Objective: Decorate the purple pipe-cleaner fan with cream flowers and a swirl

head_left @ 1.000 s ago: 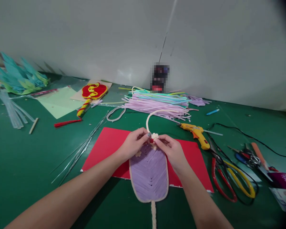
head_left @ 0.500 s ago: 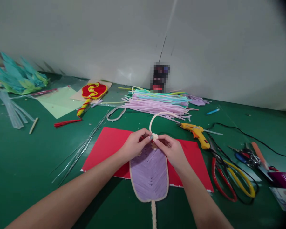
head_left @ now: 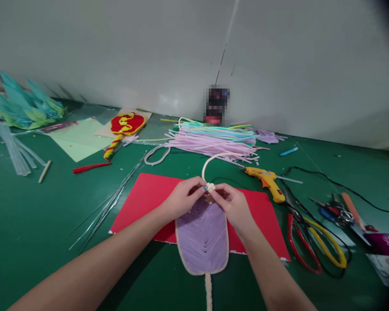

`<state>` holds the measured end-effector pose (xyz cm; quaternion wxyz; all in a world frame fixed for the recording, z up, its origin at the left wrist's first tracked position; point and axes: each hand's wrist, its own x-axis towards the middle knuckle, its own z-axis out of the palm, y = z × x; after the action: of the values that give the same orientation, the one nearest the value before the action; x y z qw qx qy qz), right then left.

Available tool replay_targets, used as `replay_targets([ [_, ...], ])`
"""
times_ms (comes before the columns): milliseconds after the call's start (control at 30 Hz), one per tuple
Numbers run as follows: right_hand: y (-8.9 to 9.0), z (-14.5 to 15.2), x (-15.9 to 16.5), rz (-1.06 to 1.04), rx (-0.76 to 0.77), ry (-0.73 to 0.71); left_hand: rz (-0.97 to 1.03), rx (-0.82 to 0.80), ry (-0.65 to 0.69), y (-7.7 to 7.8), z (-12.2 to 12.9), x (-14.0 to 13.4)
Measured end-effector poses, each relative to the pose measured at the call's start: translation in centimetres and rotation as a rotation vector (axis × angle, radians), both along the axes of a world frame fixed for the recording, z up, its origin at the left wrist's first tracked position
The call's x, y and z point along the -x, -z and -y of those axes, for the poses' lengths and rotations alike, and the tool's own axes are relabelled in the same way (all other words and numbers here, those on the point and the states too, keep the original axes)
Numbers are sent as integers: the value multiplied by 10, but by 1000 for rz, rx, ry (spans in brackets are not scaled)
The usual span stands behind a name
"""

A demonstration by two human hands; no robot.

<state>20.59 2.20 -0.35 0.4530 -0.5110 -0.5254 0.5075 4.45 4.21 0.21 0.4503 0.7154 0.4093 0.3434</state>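
In the head view, I find both hands pinching one small cream flower between thumb and fingers, the left hand at its left edge, the right hand at its right. The flower is at the upper end of a purple fan; I cannot tell whether the two touch. A cream strip curls up beside the flower, its lower end hidden. Fingers cover part of the fan's top, and the frame's bottom edge cuts off its handle. I cannot identify the pixelated object before the wall. Darkness masks the upper right corner. A red sheet, its near edge marked white, lies beneath the fan on a green tabletop. A grey wall, marked by a thin dark line, bounds the far side.
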Motion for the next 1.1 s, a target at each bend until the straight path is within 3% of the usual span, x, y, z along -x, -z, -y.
replay_targets([
  [533, 8, 1, 8, 28, -74, 85, -49, -46, -31, 1, 2, -1],
  [900, 2, 3, 7, -4, -30, 75, 36, 63, -18, 4, 1, -1],
  [1100, -1, 2, 2, 82, -34, 33, 81, 59, -121, 4, 0, 1],
])
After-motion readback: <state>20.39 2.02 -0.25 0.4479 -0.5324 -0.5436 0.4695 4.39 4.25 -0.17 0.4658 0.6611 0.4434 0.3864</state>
